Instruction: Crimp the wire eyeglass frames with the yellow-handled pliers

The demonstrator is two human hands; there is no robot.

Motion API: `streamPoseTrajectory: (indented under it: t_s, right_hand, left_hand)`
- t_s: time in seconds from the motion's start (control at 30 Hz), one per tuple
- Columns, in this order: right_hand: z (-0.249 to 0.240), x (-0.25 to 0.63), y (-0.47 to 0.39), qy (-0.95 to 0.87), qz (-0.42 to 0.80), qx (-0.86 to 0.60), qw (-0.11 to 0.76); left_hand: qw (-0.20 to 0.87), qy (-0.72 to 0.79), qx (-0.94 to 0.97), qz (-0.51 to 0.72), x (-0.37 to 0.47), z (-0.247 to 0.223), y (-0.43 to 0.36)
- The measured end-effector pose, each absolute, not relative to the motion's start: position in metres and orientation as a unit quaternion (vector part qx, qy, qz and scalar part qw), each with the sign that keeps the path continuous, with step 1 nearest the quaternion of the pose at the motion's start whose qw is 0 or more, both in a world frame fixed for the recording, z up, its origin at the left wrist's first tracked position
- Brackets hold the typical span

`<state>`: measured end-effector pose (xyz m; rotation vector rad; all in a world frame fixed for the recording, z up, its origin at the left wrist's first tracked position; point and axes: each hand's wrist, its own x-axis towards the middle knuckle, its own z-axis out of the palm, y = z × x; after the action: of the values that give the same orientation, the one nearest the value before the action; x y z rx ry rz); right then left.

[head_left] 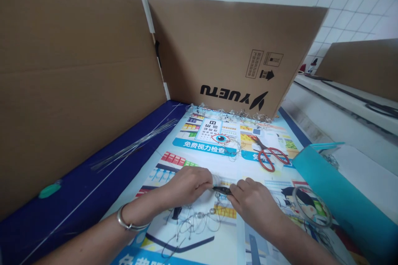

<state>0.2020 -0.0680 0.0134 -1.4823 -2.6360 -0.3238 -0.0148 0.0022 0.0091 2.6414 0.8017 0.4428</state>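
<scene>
Cardboard panels (230, 49) screen off a blue desk (81, 211) spread with a printed poster (224, 244). Above its middle, the right hand (256, 196) grips slim dark pliers (222, 190), whose tip meets the left hand (194, 183); that one is closed in a pinch, its hold too small to tell. Beaded wire loops (200, 215) hang or lie just below. Good work here probably needs steady wrists, a pinch close to the tip, and loops kept from snagging.

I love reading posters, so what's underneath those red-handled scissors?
The red-handled scissors lie over a printed poster; its blue banner with white characters shows beside them. Whatever print lies directly beneath the blades and handles is covered.
</scene>
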Motion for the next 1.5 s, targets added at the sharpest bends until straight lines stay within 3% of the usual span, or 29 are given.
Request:
streamPoseTrajectory:
  t_s: [1.5]
  right_hand:
    - [0.0133, 0.199, -0.0707, -0.838, -0.071, -0.536, 0.077]
  left_hand:
    - [0.17, 0.374, 0.889, 0.204, -0.005, 0.0058, -0.0033]
